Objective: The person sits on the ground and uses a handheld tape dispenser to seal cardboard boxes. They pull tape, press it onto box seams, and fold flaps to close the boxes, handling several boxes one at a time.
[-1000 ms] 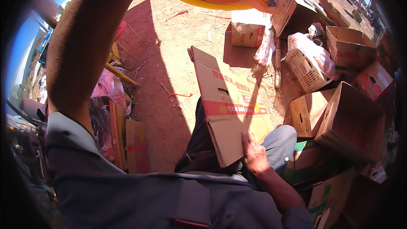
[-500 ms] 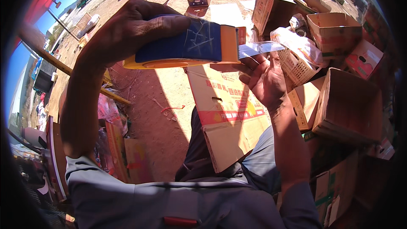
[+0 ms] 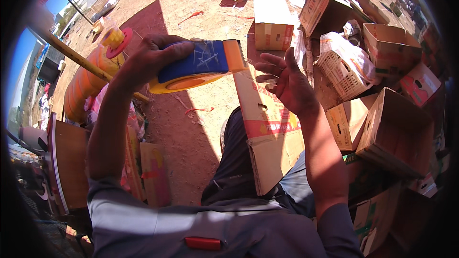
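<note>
My left hand grips a blue and orange tape dispenser, its toothed edge pointing right and a yellow roll showing underneath. Across a short gap from that edge, my right hand is raised with its fingers apart. I make out no tape strip between the two. Below the hands, a flattened cardboard carton with red print stands tilted against my legs.
Open cardboard boxes pile up on the right, beside a plastic basket with white bags in it. A white-topped carton stands ahead. At left, a yellow pole slants past a large orange roll.
The clear tape strip between dispenser and right fingers no longer shows. The dispenser sits lower and further left in view, and my right fingers have spread. The view has shifted, showing the orange roll.
</note>
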Available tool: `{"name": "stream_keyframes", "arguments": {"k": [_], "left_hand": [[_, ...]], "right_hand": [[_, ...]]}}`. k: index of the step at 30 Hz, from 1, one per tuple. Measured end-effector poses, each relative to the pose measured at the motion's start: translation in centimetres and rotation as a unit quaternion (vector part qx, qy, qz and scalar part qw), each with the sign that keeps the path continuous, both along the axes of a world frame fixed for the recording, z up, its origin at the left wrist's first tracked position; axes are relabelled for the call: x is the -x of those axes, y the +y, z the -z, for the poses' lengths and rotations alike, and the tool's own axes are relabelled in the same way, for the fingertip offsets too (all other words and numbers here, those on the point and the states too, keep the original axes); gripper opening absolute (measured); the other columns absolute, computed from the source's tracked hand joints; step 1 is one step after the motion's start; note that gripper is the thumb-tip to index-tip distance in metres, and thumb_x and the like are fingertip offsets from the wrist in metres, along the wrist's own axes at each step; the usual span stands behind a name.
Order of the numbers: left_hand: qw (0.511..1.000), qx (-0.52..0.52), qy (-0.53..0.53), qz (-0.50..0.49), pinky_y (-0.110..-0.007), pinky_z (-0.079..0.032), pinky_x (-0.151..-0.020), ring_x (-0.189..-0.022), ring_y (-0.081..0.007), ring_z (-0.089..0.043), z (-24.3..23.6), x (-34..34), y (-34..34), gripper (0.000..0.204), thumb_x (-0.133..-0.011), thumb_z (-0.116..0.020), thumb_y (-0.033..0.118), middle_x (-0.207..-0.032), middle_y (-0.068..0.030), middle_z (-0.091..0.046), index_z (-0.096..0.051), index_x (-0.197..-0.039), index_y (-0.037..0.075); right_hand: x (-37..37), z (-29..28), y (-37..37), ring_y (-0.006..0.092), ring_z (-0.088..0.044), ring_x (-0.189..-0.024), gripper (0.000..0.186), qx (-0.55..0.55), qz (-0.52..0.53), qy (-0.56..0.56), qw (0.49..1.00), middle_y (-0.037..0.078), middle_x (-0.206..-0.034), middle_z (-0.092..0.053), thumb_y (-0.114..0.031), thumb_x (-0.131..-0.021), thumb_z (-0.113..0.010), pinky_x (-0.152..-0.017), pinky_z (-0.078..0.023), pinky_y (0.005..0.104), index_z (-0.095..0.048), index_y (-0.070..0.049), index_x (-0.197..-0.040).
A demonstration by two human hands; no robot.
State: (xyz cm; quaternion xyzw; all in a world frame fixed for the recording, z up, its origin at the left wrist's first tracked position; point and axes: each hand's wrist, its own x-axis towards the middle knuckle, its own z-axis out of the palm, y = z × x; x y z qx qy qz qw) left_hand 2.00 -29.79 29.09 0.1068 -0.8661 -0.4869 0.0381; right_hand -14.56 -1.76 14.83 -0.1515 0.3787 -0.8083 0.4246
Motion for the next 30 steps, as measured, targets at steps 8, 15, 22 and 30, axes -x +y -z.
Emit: {"name": "stream_keyframes", "arguments": {"k": [8,15,22,30], "left_hand": [[0.997,-0.065,-0.019,-0.022,-0.024,-0.056,-0.072,-0.077,-0.0099,-0.069,3.8,-0.2,-2.3,0.051,-0.098,-0.069,0.040,-0.093,-0.0068,-0.075,-0.072,-0.123,-0.004],[0.994,-0.098,-0.021,-0.049,-0.024,-0.056,-0.073,-0.077,-0.0097,-0.069,6.8,-0.4,-3.0,0.048,-0.100,-0.068,0.039,-0.092,-0.0064,-0.075,-0.073,-0.120,-0.004],[0.992,-0.117,-0.033,-0.040,-0.024,-0.055,-0.072,-0.077,-0.0097,-0.068,8.6,-1.0,-2.9,0.049,-0.099,-0.069,0.038,-0.092,-0.0072,-0.074,-0.072,-0.119,-0.007],[0.983,-0.165,-0.048,-0.066,-0.025,-0.056,-0.077,-0.084,-0.0099,-0.068,14.0,-2.9,-4.8,0.047,-0.100,-0.068,0.035,-0.099,-0.0070,-0.075,-0.071,-0.124,-0.006]], "right_hand": [[0.4,2.1,-1.0,0.0123,-0.066,-0.105,0.061,-0.145,0.007,0.104,0.984,0.007,-0.125,-0.067,-0.011,-0.089,-0.080,-0.084,-0.051,0.0232,-0.055,-0.006,-0.144],[2.0,5.5,-2.0,0.0108,-0.066,-0.087,0.042,-0.156,0.069,0.124,0.977,0.005,-0.103,-0.073,-0.007,-0.086,-0.081,-0.078,-0.051,0.0243,-0.068,-0.002,-0.126],[4.7,8.6,-5.5,0.0117,-0.069,-0.091,0.040,-0.227,0.063,0.157,0.959,0.006,-0.106,-0.075,-0.005,-0.090,-0.077,-0.074,-0.049,0.0244,-0.065,-0.002,-0.128],[0.8,13.1,-5.6,0.0219,-0.068,-0.107,0.040,-0.320,0.187,0.181,0.911,0.016,-0.126,-0.068,-0.003,-0.092,-0.073,-0.092,-0.055,0.0323,-0.063,0.002,-0.130]]}}
